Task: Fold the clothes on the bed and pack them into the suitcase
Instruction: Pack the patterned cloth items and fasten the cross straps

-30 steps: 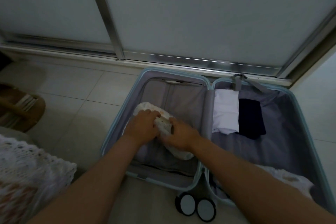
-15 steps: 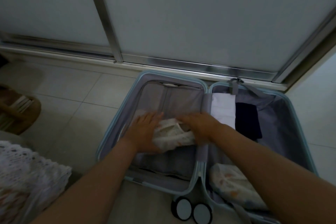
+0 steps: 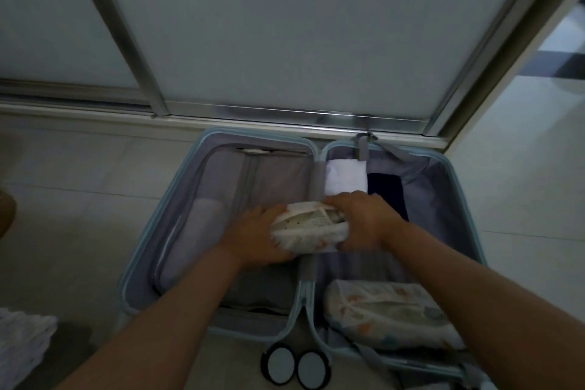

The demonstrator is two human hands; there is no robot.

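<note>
L hand & R hand: fingers curled, gripping folded patterned garment over centre hinge of open suitcase.

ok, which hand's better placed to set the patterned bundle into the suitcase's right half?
Likely the right hand: it grips the patterned bundle over the suitcase's right half, beside the white folded cloth. The left hand is over the left half.
</note>
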